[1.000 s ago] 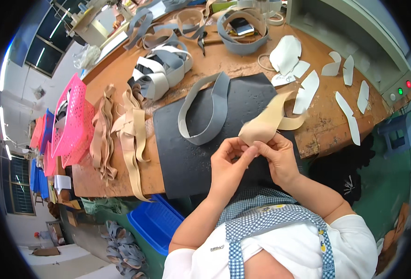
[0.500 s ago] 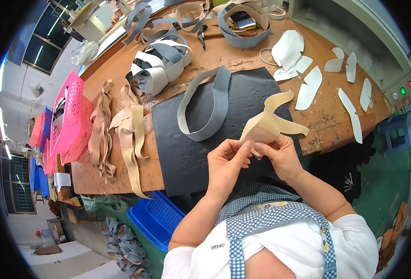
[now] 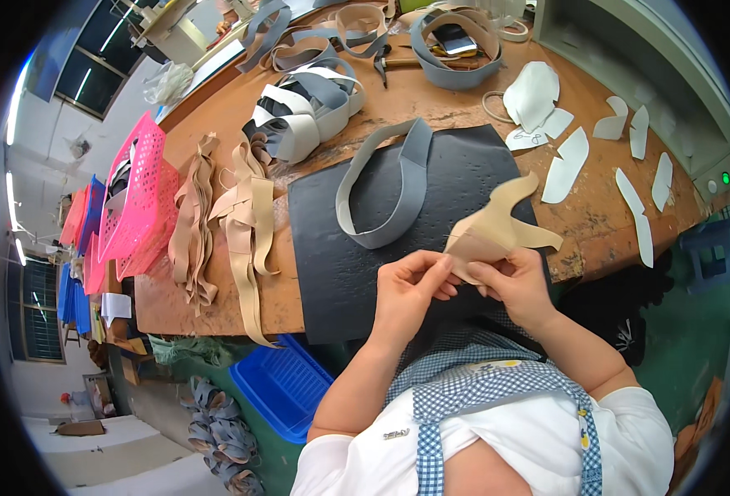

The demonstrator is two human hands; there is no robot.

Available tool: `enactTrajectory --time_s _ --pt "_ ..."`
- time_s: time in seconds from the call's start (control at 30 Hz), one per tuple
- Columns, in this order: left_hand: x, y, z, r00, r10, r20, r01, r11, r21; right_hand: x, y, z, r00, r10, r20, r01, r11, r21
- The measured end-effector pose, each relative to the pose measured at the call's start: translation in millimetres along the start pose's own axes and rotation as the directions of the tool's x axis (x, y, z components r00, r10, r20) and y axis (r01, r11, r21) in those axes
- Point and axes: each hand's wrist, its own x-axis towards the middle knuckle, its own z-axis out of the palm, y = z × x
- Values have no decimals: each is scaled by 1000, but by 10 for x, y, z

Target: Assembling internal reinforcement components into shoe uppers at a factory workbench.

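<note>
Between both hands I hold a tan, forked piece of leather-like material [image 3: 491, 230] above the near right part of a black mat [image 3: 324, 281]. My left hand [image 3: 410, 289] is closed, its thumb and fingers pinching the lower left edge of the piece. My right hand [image 3: 515, 285] pinches the same piece near its lower edge, thumb on top. Two curved prongs of the piece point away to the upper right. A grey-blue strap loop [image 3: 419, 161] stands on the mat just beyond my hands.
Tan strips [image 3: 249, 215] lie left of the mat, near a pink basket [image 3: 154, 223]. Bundled grey and white straps [image 3: 307, 116] sit farther back. White pattern pieces [image 3: 565, 165] are spread at the right, beside a grey machine housing [image 3: 638, 74]. A blue crate [image 3: 278, 388] stands below the table edge.
The whole view has shifted slightly, so the table and objects appear farther right. Both hands keep their pinch on the tan piece, with only slight finger movement.
</note>
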Motion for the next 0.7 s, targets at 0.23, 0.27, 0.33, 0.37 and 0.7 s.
enactTrajectory --time_s 0.23,0.27,0.33,0.37,0.7 --pt "116 569 -666 862 432 265 -384 214 898 -478 -1225 -33 978 120 173 -113 992 -49" --pt "159 549 -787 843 446 300 -381 102 919 -530 -1324 -52 956 151 253 -157 988 2" --pt "331 452 -1053 797 391 461 -490 -27 871 -561 -1456 -71 911 224 346 -260 964 61" --pt "360 509 -1023 793 391 467 -494 -38 869 -478 -1382 -60 894 277 351 -329 939 97" --pt "160 830 -427 850 411 331 -525 595 609 591 197 209 920 292 262 -385 796 466"
